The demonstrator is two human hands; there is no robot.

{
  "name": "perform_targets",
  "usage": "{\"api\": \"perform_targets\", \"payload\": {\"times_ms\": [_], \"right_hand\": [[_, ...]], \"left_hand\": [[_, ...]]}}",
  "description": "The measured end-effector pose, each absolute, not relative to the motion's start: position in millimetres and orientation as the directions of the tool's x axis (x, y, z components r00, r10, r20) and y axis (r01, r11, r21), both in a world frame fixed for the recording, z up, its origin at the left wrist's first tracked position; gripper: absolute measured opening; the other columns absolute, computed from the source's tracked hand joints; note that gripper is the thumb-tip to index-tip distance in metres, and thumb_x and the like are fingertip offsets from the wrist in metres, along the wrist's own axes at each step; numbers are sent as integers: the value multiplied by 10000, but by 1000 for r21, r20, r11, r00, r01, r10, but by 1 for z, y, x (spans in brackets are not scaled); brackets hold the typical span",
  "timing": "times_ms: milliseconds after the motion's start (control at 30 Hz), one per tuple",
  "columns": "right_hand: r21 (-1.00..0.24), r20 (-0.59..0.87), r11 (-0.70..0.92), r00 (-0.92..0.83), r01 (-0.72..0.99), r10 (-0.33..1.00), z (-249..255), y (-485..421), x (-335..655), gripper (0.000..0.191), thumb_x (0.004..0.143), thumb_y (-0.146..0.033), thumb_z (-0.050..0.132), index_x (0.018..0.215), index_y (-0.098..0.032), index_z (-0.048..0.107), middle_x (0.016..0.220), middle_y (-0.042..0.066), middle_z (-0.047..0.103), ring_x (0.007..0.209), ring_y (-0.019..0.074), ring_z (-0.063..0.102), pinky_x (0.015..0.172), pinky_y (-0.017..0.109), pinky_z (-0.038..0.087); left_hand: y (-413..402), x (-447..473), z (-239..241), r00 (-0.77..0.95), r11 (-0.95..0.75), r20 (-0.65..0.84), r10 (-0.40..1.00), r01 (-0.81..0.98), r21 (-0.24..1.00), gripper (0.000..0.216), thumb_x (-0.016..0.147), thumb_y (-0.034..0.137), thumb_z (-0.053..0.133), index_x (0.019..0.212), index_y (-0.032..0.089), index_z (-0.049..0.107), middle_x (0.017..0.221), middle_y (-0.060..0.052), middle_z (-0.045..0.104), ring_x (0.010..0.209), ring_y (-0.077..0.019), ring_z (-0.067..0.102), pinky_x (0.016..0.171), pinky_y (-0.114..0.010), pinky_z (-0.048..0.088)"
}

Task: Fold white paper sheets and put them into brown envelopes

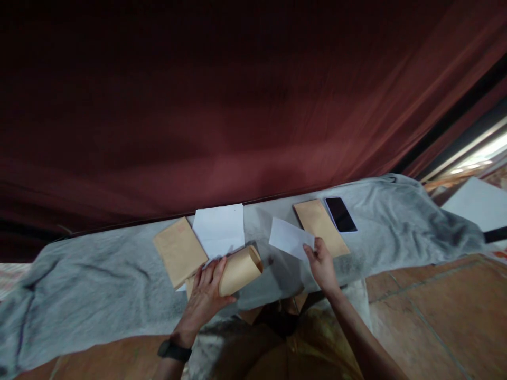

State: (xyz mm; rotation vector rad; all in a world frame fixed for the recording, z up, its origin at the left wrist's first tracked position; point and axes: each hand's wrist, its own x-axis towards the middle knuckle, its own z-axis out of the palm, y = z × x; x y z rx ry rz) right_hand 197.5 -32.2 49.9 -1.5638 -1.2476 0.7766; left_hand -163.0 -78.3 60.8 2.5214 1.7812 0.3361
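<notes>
My left hand, with a dark band on its wrist, is over a brown paper envelope. The thumb lies along the near edge and the fingers rest across the top. This envelope is bowed, so its mouth gapes toward the right. Between the thumb and fingers of my right hand is a white sheet of paper, pinched at its right end. The sheet's left end points toward the gaping envelope, apart from it. Behind my right hand lies another brown envelope, flat on the cloth.
A grey cloth covers the long narrow surface. On the left lie more brown envelopes and white paper. A phone lies at the right. A dark red curtain hangs behind; tiled floor shows in front.
</notes>
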Motion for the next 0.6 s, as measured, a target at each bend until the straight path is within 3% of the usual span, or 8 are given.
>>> {"api": "perform_targets", "payload": {"times_ms": [100,200,400,600], "right_hand": [[-975,75,26,214,221,974,51,-37,188,319,896,-535,551,970,-225,555,904,38,670,810,192,624,739,297,523],[-975,36,15,91,220,995,42,-45,178,338,902,-531,552,987,-210,618,885,45,702,814,203,649,753,305,534],[-928,-52,-26,-60,372,997,41,-39,190,319,905,-455,506,930,-192,685,844,55,741,761,219,668,719,325,539],[-773,-136,43,-231,633,963,57,-26,202,266,900,-263,504,1029,-171,718,984,111,767,913,256,713,860,358,535]], "left_hand": [[-78,-162,60,317,-339,148,937,926,165,1158,675,374,816,1590,248,117,1444,-142,489,1326,-372,476,1142,-560,328],[-78,-162,60,313,-335,148,938,928,165,1136,691,386,802,1587,255,115,1450,-144,481,1331,-374,472,1137,-562,325],[-78,-161,57,338,-358,149,929,923,141,1129,696,442,788,1588,226,131,1426,-161,505,1324,-373,484,1154,-568,286],[-77,-155,61,342,-359,138,930,925,124,1187,671,394,810,1595,209,88,1414,-175,510,1337,-371,472,1166,-582,260]]}}
